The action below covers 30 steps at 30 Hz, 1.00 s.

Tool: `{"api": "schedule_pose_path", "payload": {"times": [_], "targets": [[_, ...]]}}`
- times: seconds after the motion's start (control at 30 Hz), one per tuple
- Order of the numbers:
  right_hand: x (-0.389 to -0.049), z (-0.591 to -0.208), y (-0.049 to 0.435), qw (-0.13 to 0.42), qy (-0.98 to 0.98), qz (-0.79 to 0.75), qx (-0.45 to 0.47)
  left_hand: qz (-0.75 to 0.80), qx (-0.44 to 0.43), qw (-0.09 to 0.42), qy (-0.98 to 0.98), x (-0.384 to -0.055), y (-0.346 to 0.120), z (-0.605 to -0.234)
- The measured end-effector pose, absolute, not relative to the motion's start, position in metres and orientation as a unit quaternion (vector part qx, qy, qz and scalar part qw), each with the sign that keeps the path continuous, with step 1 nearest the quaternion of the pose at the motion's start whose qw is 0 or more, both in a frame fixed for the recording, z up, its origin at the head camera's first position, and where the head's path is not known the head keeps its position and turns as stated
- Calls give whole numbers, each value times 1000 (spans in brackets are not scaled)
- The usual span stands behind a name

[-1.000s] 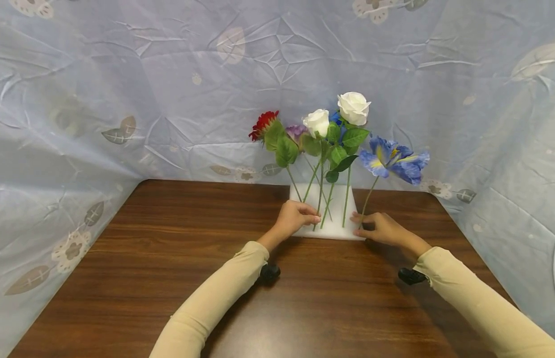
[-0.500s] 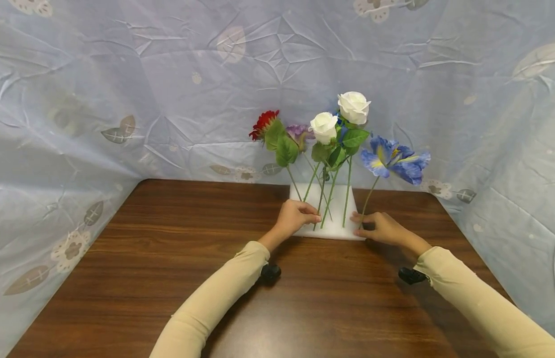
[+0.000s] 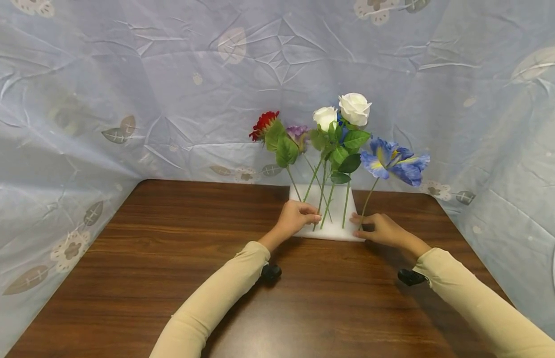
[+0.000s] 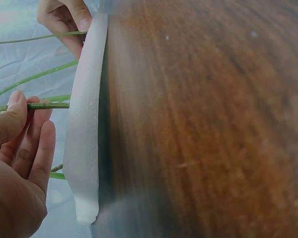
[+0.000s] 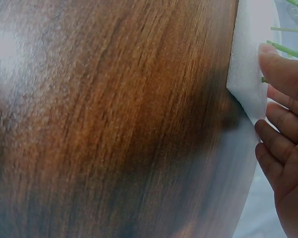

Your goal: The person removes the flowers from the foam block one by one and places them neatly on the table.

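My left hand (image 3: 294, 218) pinches the lower green stem of the shorter white rose (image 3: 325, 118) between thumb and finger. The stem's foot meets the white foam block (image 3: 340, 232). At the block's right edge, my right hand (image 3: 381, 228) presses the foam with thumb and fingertips, around the foot of the blue iris (image 3: 394, 161). In the left wrist view the pinched stem (image 4: 48, 105) stands close to the foam's face. The right wrist view has the right thumb (image 5: 275, 62) on top of the foam and other fingers along its side.
A taller white rose (image 3: 354, 108), a red flower (image 3: 263, 125) and a purple flower (image 3: 298, 135) also stand in the foam. A deeper blue bloom is mostly hidden behind the roses. Patterned cloth (image 3: 179, 99) hangs behind the brown table (image 3: 206, 223).
The shorter white rose has turned and its head has shifted right; its leaves now point a different way. Both hands have stayed nearly in place.
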State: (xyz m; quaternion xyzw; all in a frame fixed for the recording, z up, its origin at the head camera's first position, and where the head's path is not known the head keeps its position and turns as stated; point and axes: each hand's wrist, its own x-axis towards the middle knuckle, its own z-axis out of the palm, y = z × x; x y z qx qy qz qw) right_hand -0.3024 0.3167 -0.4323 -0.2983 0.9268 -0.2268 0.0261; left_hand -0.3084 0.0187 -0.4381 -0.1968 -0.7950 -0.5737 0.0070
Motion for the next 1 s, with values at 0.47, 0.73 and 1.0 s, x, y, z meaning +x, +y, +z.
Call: {"api": "schedule_pose_path", "payload": {"times": [0.47,0.73,1.0], "targets": [[-302,-430,315,36,928,-232,-288,-581,-209,0,-787,-310,18,-438],[-302,-430,315,37,928,-231,-289,-604,-228,-4,-764,-306,18,-435],[-301,-430,314,36,929,-230,-289,-618,-215,-7,-756,-308,19,-439]]}}
